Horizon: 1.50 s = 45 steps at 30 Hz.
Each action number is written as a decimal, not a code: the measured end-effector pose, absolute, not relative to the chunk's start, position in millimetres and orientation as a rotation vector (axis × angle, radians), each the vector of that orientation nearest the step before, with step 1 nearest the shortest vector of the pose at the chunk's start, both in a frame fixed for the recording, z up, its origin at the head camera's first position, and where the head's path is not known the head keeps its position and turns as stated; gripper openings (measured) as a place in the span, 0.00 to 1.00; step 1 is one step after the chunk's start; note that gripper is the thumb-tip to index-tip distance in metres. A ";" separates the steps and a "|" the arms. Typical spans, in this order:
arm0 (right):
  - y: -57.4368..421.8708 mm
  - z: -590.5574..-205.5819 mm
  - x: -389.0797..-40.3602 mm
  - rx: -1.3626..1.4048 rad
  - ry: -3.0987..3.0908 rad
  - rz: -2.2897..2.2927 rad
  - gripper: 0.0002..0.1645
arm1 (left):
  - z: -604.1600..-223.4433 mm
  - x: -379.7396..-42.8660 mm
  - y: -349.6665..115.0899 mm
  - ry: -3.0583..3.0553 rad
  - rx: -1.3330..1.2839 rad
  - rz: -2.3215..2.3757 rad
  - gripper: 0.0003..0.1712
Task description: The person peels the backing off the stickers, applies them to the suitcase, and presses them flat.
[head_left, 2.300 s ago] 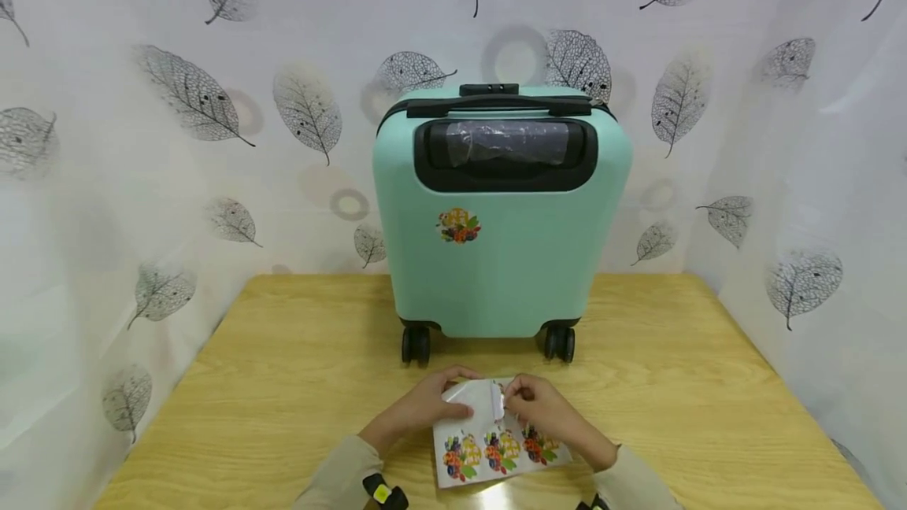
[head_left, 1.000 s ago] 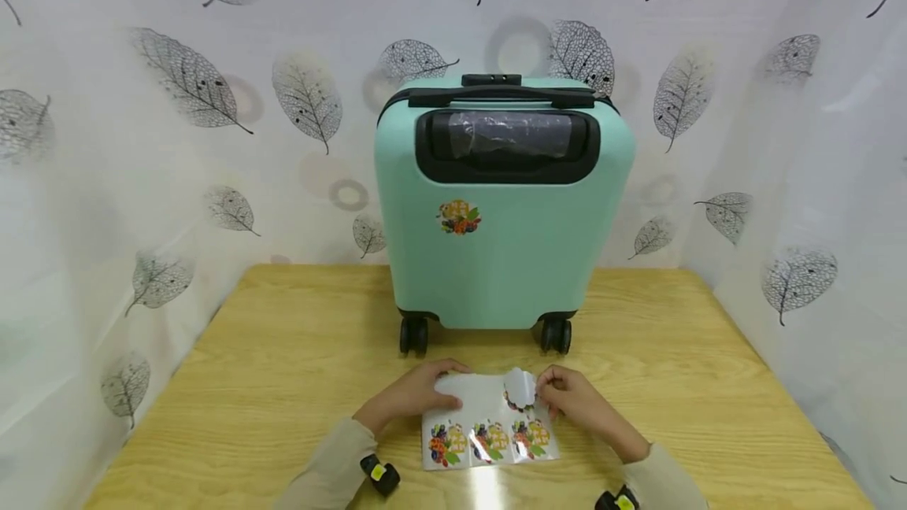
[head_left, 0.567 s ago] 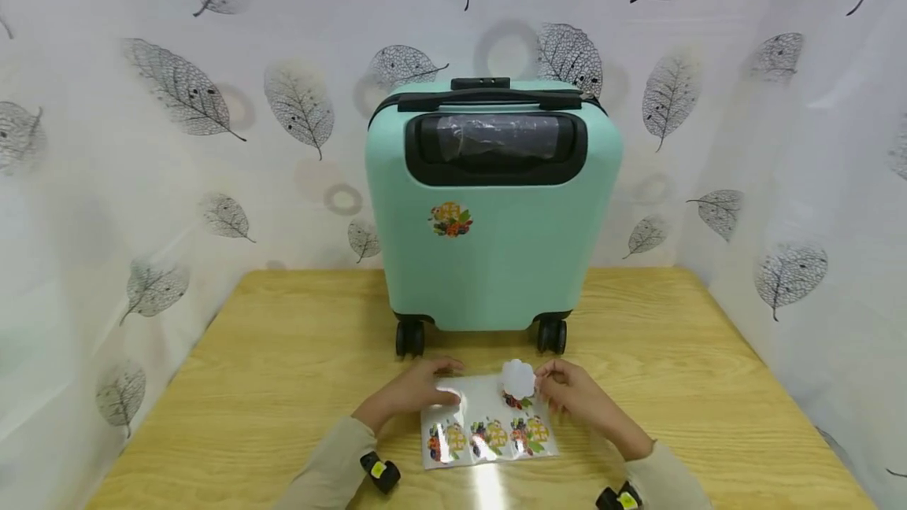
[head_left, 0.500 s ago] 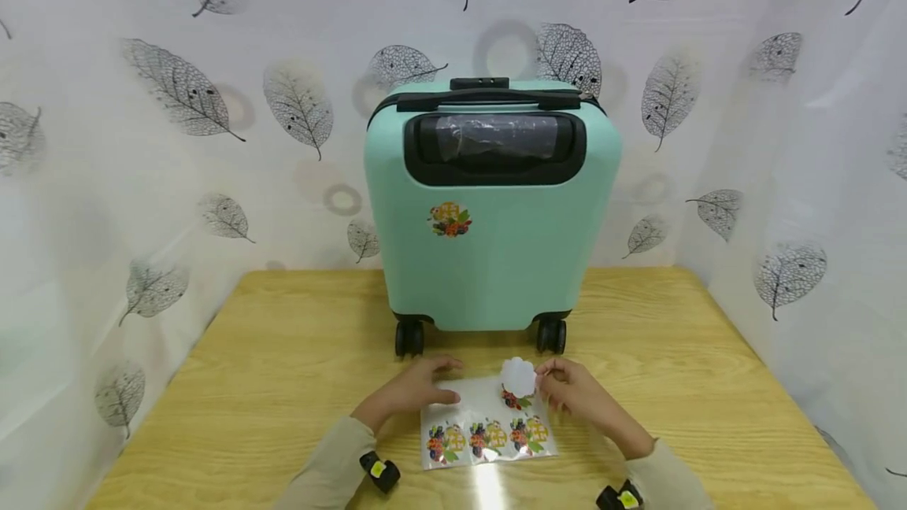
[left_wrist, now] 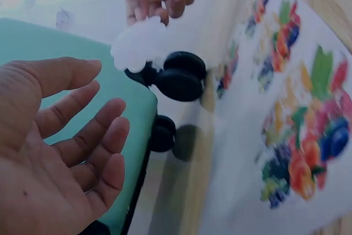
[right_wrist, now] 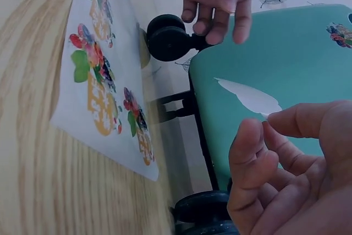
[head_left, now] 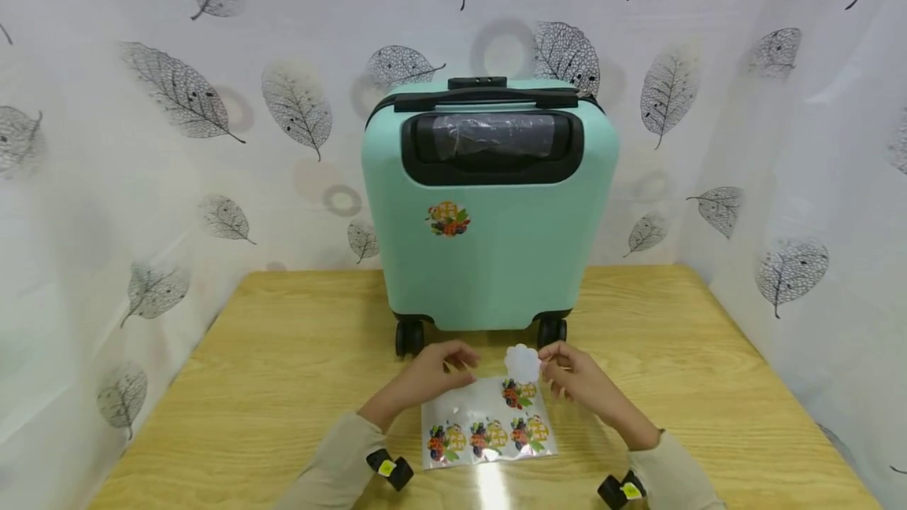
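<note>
A scalloped sticker (head_left: 522, 364), its white back showing, stands up from the far right of the sticker sheet (head_left: 485, 396). My right hand (head_left: 584, 388) pinches its edge between thumb and forefinger, as the right wrist view shows with the sticker (right_wrist: 254, 99) nearly edge-on. My left hand (head_left: 423, 376) hovers over the sheet's far left corner, fingers loosely bent and holding nothing. Several printed fruit designs remain on the sheet, three along the near row. Behind both hands stands a mint-green suitcase (head_left: 510, 258) bearing one fruit sticker (head_left: 448, 219) at upper left.
The suitcase stands on black wheels (head_left: 410, 338) on a wood-grain table (head_left: 305, 384), just beyond the sheet. A leaf-patterned curtain (head_left: 298, 109) surrounds the table at the back and sides. Black devices with yellow marks (head_left: 390, 469) are strapped to both wrists.
My right hand has peeled the sticker up and lifted it away from the sheet, its white back turning into view. My left hand, earlier resting on the sheet, has risen off it.
</note>
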State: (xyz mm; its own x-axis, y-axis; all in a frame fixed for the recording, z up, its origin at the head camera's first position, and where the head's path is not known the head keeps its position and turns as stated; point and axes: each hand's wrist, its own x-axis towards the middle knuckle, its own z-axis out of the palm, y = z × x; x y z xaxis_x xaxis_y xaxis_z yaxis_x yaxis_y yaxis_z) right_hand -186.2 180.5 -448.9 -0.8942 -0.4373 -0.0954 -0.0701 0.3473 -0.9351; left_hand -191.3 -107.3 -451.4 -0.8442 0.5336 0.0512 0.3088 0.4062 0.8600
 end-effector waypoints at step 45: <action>146.7 -436.2 -177.3 -0.839 2.399 -1.504 0.21 | -440.3 -192.2 -85.6 2.335 0.688 1.591 0.16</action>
State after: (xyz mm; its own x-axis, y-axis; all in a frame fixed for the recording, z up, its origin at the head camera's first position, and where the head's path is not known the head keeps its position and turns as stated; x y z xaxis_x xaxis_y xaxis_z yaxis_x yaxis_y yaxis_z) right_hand -177.3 146.7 -436.2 -0.8222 -0.5532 0.1344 -0.3620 0.3258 -0.8734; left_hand -192.2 -85.6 -440.3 -0.8623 0.5017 0.0694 0.2480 0.2989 0.9215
